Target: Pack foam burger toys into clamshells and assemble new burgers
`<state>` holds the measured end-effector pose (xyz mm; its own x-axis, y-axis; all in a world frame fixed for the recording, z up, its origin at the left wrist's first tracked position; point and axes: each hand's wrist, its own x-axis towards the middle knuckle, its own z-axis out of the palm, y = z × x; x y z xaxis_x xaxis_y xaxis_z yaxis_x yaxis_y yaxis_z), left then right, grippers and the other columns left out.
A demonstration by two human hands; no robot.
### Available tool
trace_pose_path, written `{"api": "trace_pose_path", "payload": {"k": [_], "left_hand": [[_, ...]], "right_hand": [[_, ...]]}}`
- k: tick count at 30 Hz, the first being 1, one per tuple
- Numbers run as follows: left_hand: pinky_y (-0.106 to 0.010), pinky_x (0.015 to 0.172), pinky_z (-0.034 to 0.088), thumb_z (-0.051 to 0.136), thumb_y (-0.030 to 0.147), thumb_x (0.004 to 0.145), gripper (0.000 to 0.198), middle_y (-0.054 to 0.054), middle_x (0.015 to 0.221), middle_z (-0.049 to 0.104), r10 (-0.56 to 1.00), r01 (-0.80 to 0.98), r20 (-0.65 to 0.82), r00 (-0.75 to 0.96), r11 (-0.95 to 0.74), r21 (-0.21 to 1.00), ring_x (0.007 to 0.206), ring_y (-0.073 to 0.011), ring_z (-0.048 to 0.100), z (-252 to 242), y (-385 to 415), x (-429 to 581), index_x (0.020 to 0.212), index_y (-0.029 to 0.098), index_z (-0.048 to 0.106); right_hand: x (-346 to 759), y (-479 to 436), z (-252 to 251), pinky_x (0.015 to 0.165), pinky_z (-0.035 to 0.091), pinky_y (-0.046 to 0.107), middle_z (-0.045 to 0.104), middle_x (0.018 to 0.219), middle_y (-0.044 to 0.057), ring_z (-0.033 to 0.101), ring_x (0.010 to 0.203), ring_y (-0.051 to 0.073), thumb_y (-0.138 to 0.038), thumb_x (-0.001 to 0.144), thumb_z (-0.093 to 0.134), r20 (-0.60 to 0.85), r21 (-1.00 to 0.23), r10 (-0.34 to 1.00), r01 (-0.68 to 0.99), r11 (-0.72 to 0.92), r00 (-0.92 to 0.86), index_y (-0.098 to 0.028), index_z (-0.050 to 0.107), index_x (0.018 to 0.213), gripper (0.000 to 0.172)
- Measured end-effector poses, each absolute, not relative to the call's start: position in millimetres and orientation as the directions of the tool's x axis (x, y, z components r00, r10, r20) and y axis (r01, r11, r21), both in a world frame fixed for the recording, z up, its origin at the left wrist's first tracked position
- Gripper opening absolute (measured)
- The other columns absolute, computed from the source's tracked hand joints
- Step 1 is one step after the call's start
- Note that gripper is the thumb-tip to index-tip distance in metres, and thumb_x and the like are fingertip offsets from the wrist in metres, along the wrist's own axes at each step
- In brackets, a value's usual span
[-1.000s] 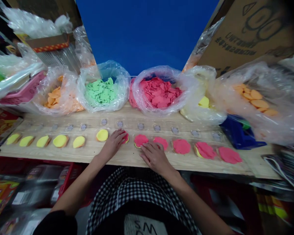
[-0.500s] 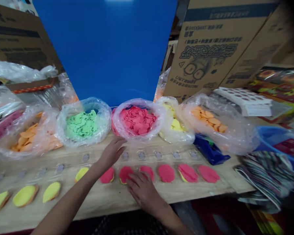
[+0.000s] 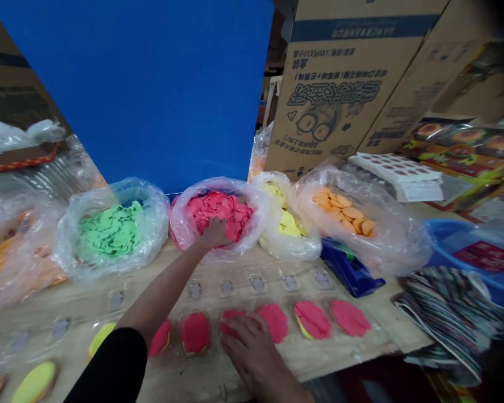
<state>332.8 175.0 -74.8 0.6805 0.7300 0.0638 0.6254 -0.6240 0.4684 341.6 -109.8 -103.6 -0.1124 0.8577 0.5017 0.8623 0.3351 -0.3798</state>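
Note:
My left hand (image 3: 215, 233) reaches into a plastic-lined bowl (image 3: 180, 228) full of thin red wavy-edged pieces (image 3: 235, 215). Its fingers are extended among them, tips partly hidden, and no piece shows clearly in its grasp. Lower down, my right hand (image 3: 252, 350) lies with its fingers over a red-topped round (image 3: 233, 314) in the front row, covering part of it. Beside it lie more red-topped rounds (image 3: 195, 333), some with yellow showing under the red. Farther left, rounds have bare yellow tops (image 3: 36, 383).
Lined bowls hold green pieces (image 3: 111, 229), yellow pieces (image 3: 292, 224) and orange discs (image 3: 344, 210). Behind the front row runs clear plastic packaging with small grey spots (image 3: 258, 284). A blue tape dispenser (image 3: 353, 271), striped cloth (image 3: 439, 319) and blue basin (image 3: 449, 238) stand right.
My left hand has moved up from the table into the bowl of red pieces. My right hand stays over the red-topped rounds. The view has shifted to the right.

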Motion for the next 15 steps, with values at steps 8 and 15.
{"api": "trace_pose_path", "payload": {"k": [8,15], "left_hand": [[-0.042,0.082,0.035,0.071,0.032,0.051,0.04,-0.013,0.11,0.05,0.742,0.644,0.078,0.666,-0.624,0.443,0.108,-0.0368,0.038,-76,165,329,0.086,0.02,0.057],[-0.037,0.081,0.037,0.065,0.03,0.061,0.025,-0.009,0.092,0.058,0.721,0.58,0.093,0.687,-0.62,0.529,0.097,-0.0309,0.05,-80,150,324,0.082,0.021,0.054]], "right_hand": [[347,-102,-98,0.087,0.033,0.036,0.062,0.097,0.002,0.053,0.091,0.017,-0.019,0.084,0.045,0.54,-0.42,0.836,0.83,0.367,-0.097,-0.025,0.057,0.096,0.019],[356,-104,-87,0.084,0.034,0.037,0.062,0.103,0.003,0.052,0.094,0.019,-0.019,0.084,0.043,0.537,-0.418,0.837,0.829,0.372,-0.105,-0.025,0.057,0.097,0.019]]}}
